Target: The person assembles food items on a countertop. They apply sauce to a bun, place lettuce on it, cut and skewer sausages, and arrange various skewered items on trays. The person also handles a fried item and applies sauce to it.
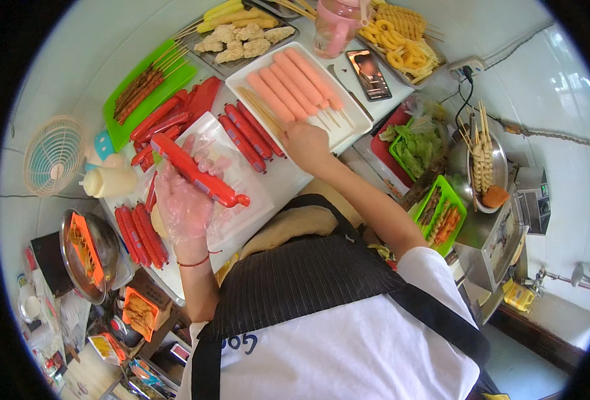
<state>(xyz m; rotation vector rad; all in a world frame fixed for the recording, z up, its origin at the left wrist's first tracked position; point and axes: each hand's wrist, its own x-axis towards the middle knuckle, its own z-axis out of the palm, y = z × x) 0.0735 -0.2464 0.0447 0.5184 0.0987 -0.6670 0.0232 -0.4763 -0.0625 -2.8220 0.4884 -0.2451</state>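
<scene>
My left hand point(185, 205), in a clear plastic glove, grips a red-wrapped sausage point(187, 165) that slants over a white plastic sheet point(242, 200). My bare right hand point(307, 147) reaches over the near rim of a white tray point(357, 132). Its fingertips are hidden beside a bundle of bamboo skewers point(260, 107) and the end of a peeled pink sausage. Several peeled sausages point(295, 80) lie in that tray, some with sticks in them. Between my hands rest a few red-wrapped sausages point(247, 137). More wrapped sausages point(140, 235) lie left of my gloved hand.
Behind stand a green tray point(177, 77) of meat skewers, a metal tray point(287, 32) of breaded food and a pink-lidded jug point(332, 30). A knife point(357, 102) and phone point(370, 75) lie right of the white tray. A squeeze bottle point(110, 181) is at left.
</scene>
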